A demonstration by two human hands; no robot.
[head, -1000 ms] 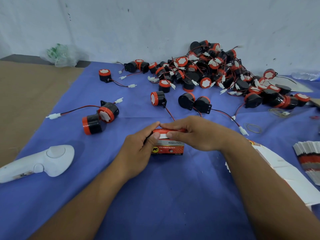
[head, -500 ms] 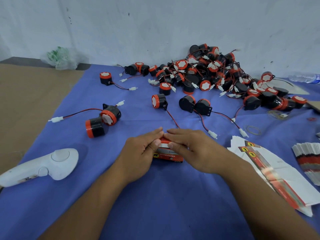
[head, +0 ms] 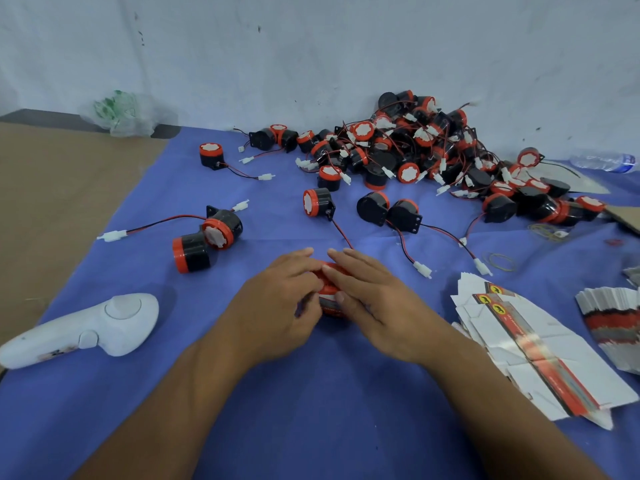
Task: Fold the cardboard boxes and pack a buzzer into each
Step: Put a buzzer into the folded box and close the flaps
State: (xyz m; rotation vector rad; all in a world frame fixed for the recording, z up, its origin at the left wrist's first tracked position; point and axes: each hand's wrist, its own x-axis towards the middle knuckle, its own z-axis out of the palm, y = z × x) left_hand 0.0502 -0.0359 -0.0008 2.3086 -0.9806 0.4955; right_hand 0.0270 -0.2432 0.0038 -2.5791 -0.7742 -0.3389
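Near centre, on the blue cloth (head: 311,410), a small red cardboard box (head: 329,291) lies almost wholly hidden under the two hands; its contents cannot be seen. Left hand (head: 280,303): fingers laid across the box top, thumb against its near face, pinching it. Right hand (head: 377,306): fingers straight, pressing flat on the top. Near right, a stack of flat white-and-red cardboard box blanks (head: 526,351). Near left, a white plastic handheld controller (head: 104,323). Far right, a pile of black-and-red round buzzers (head: 415,150), wires tangled.
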